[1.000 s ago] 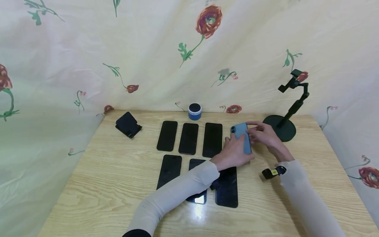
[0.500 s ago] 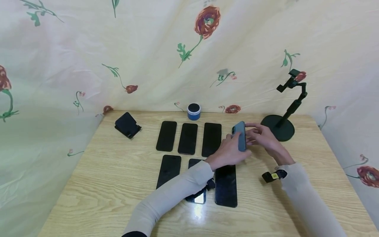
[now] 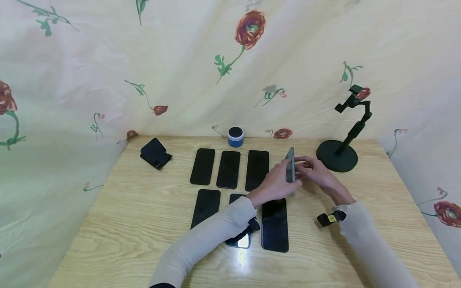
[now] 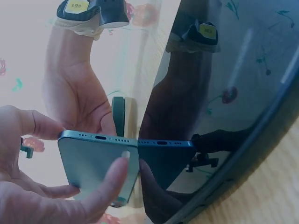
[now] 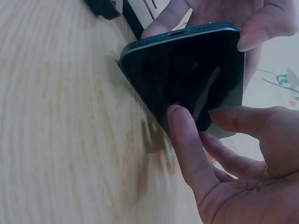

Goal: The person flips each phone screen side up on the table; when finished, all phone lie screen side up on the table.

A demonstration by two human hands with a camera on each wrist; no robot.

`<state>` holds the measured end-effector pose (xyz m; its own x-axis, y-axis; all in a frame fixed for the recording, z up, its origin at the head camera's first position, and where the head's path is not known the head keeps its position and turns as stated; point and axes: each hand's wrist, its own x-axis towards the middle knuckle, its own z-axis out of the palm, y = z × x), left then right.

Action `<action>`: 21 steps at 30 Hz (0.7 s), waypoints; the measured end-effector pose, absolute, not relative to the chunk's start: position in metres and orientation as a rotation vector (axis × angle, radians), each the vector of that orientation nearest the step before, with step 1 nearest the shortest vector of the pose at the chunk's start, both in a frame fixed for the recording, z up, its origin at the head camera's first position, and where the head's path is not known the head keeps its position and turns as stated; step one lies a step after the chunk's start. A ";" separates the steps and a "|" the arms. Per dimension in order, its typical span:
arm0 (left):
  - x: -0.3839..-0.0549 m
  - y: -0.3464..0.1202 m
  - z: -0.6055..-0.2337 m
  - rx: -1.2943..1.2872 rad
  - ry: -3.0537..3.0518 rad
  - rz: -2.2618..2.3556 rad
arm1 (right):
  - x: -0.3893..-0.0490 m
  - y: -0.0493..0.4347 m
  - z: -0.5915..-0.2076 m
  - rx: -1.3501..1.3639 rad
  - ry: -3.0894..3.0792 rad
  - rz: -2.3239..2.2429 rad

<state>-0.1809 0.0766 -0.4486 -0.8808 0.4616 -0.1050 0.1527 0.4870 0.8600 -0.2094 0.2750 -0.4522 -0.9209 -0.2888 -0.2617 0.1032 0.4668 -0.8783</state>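
A blue phone [image 3: 290, 166] stands on its long edge at the right end of the back row of phones. My left hand [image 3: 275, 182] grips it by the ends, fingers at both edges and one finger along its blue back [image 4: 88, 158]. On the screen side [image 5: 187, 60], fingertips of my right hand [image 3: 317, 174] rest close against the dark glass. Flat dark phones lie beside it: three in the back row, with one [image 3: 257, 170] nearest the left hand, and three in front, the rightmost [image 3: 275, 228] just below that hand. My left forearm covers part of the front middle phone [image 3: 237, 198].
A black stand with a round base [image 3: 336, 156] rises at the back right. A blue and white round container [image 3: 235, 137] sits by the flowered cloth backdrop. Farther left lies a dark folded object [image 3: 155, 154] on the wooden table [image 3: 126, 224].
The blue phone has turned from showing its blue back to standing edge-on, shifting slightly left. My left hand has moved a little left with it; the right fingers have stayed close.
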 end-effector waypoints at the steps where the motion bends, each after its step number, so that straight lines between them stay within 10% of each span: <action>1: -0.181 0.076 -0.449 0.513 2.404 1.371 | -0.209 0.275 -0.452 -0.160 2.348 -1.433; 21: -0.185 0.061 -0.454 0.462 2.344 1.506 | -0.202 0.275 -0.447 -0.055 2.347 -1.334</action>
<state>-0.1853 0.0612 -0.4540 -0.8979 0.4312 -0.0885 0.0988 0.3934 0.9141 -0.2018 0.2754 -0.4468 -0.9036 -0.2448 -0.3516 0.1769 0.5344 -0.8265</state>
